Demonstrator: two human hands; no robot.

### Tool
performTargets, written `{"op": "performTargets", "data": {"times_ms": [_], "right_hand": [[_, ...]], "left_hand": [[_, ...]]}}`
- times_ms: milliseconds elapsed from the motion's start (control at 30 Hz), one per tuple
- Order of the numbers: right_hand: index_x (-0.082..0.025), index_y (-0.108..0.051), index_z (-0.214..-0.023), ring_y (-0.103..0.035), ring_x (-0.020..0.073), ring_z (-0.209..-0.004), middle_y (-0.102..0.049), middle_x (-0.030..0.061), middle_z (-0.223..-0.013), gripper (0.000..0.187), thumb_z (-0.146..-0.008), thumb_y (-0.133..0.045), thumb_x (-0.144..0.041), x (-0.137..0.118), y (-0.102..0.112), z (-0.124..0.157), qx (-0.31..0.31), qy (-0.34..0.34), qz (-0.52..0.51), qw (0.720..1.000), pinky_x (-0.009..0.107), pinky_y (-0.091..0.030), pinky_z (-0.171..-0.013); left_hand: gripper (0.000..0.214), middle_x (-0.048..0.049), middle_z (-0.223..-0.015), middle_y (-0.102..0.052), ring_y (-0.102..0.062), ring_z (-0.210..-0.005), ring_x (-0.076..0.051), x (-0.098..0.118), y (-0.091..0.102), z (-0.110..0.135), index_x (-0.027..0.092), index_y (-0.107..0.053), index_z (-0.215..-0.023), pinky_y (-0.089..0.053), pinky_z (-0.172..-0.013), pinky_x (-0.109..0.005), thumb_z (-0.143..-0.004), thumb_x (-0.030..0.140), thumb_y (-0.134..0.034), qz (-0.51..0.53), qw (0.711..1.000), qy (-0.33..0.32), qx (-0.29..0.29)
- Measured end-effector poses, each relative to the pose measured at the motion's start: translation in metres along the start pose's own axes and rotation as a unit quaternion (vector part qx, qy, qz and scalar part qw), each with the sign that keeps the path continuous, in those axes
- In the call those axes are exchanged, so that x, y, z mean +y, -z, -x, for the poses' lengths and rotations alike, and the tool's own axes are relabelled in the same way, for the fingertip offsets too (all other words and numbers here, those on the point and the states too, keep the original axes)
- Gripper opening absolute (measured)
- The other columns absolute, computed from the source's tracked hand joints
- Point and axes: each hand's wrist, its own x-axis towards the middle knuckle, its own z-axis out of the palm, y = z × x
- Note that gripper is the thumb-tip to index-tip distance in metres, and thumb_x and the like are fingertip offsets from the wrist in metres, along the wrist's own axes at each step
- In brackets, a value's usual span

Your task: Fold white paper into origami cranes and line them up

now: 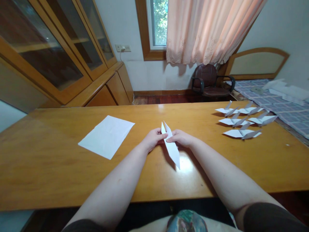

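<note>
A long, narrow piece of folded white paper [173, 151] is held just above the table between both hands. Its far end splits into two points, and its near end tapers to one tip. My left hand [154, 138] grips it from the left, thumb laid across the upper face. From the right, my right hand [180, 138] pinches it with the thumb on top; the other fingers are mostly hidden beneath. A flat white sheet [107, 137] lies to the left of my hands. Several folded paper cranes [242, 133] stand in a group at the right.
The wooden table [60, 180] spans the view. Beyond it are a glass-door cabinet [96, 74], a brown armchair [207, 80] and a pink curtain [205, 32]. A bed [248, 88] with a checked cover adjoins the right side.
</note>
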Motion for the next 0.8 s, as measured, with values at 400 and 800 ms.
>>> {"op": "performTargets", "data": {"times_ms": [400, 800], "right_hand": [[-0.014, -0.059, -0.061, -0.04, 0.0074, -0.044, -0.051, -0.0027, -0.05, 0.042, -0.069, -0.068, -0.054, 0.0006, -0.0033, -0.0046, 0.108, 0.039, 0.077, 0.99, 0.023, -0.026, -0.044], [-0.015, -0.058, -0.066, -0.041, 0.0086, -0.049, -0.051, -0.002, -0.055, 0.046, -0.074, -0.059, -0.06, 0.0037, -0.0049, -0.0069, 0.063, 0.047, 0.072, 0.994, 0.023, -0.029, -0.047]], "left_hand": [[0.037, -0.0057, -0.074, -0.07, -0.065, -0.068, -0.017, -0.0022, -0.0004, -0.002, 0.011, -0.067, -0.08, -0.05, -0.073, -0.032, -0.053, 0.029, -0.085, 0.029, 0.996, -0.025, 0.076], [0.034, -0.0037, -0.067, -0.066, -0.061, -0.063, -0.015, -0.0038, -0.0002, -0.0042, 0.012, -0.067, -0.072, -0.049, -0.069, -0.03, -0.053, 0.033, -0.085, 0.024, 0.991, -0.046, 0.124]]}}
